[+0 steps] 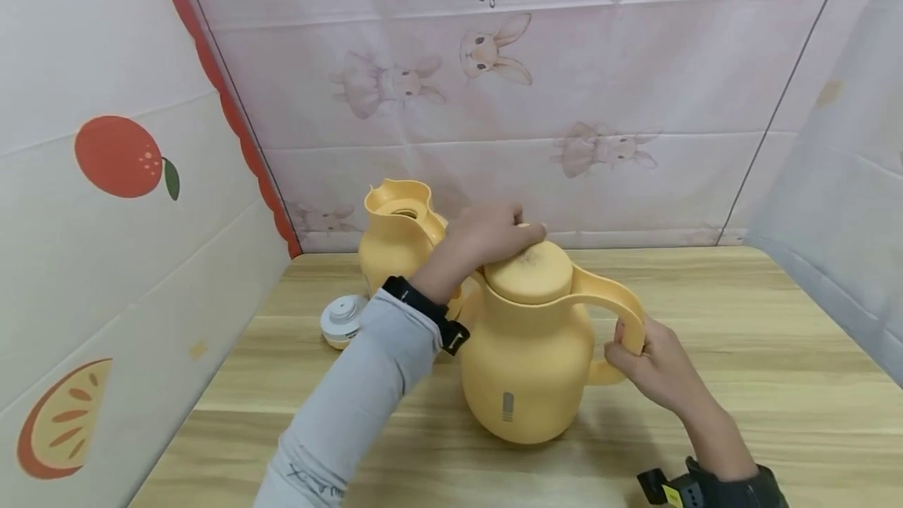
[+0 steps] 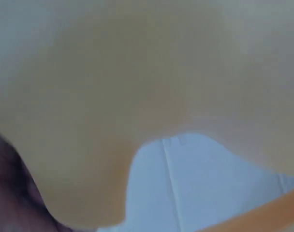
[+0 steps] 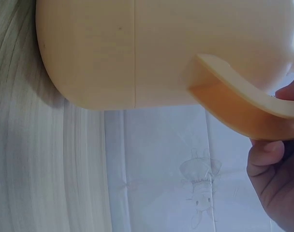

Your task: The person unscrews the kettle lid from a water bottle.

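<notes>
A yellow thermos jug [image 1: 525,367] stands on the table in the head view, its round yellow lid [image 1: 532,277] seated in the top. At the lid's far left side, my left hand [image 1: 494,234] grips it from above, thumb and fingers at its edge; some fingers are hidden. The left wrist view is mostly filled by blurred yellow plastic [image 2: 98,135], with part of the hand dark at lower left. My right hand [image 1: 656,363] wraps round the jug's curved handle [image 1: 624,308]; in the right wrist view its fingers curl about the handle [image 3: 253,108].
Behind and left stands a second yellow jug [image 1: 395,249] with its top uncovered. A white and yellow stopper [image 1: 343,320] lies on the wooden table [image 1: 748,351] beside it. A rabbit-print cloth wall [image 1: 635,85] closes off the back, with a fruit-print wall [image 1: 127,257] at left.
</notes>
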### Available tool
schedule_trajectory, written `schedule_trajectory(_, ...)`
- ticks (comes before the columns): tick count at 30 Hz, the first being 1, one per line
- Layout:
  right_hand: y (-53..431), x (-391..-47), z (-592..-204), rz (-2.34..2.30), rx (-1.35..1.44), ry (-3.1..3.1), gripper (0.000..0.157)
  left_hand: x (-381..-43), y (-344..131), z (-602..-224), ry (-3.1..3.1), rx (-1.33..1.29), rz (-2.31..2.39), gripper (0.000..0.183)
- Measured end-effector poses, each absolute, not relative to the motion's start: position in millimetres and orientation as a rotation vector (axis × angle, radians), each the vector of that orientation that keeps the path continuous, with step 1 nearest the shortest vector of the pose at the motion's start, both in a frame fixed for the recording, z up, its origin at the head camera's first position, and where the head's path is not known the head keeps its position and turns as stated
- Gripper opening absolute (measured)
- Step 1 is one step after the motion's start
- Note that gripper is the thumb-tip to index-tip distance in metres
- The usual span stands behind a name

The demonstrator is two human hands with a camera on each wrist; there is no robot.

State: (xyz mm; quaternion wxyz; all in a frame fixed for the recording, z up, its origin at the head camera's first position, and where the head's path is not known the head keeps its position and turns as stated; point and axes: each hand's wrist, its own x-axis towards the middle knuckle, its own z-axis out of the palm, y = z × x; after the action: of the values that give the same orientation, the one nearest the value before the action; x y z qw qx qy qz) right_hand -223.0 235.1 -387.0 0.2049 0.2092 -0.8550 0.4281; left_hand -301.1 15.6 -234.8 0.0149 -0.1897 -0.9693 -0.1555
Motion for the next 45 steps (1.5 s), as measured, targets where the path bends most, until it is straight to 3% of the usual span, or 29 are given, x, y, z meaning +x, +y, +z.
schedule_trajectory(14,235,-225,-389,1.17,0.571,-2.372,0.022,-305,-34,-261,-2.622,-0.855,-1.363,0.023)
schedule_trajectory(20,234,-224,-390,1.187,0.56,-2.373,0.021,-301,-40,-276,-2.391,-0.963,-1.48,0.021)
schedule_trajectory(32,233,-224,-388,1.183,0.543,-2.376,0.021,-266,-47,-291,-1.965,-1.076,-1.293,0.01)
schedule_trajectory(37,233,-224,-389,1.185,0.536,-2.377,0.02,-272,-45,-309,-1.828,-0.985,-1.159,0.004)
schedule_trajectory(45,234,-224,-391,1.185,0.539,-2.369,0.02,-268,-41,-319,-1.586,-1.08,-0.929,0.008)
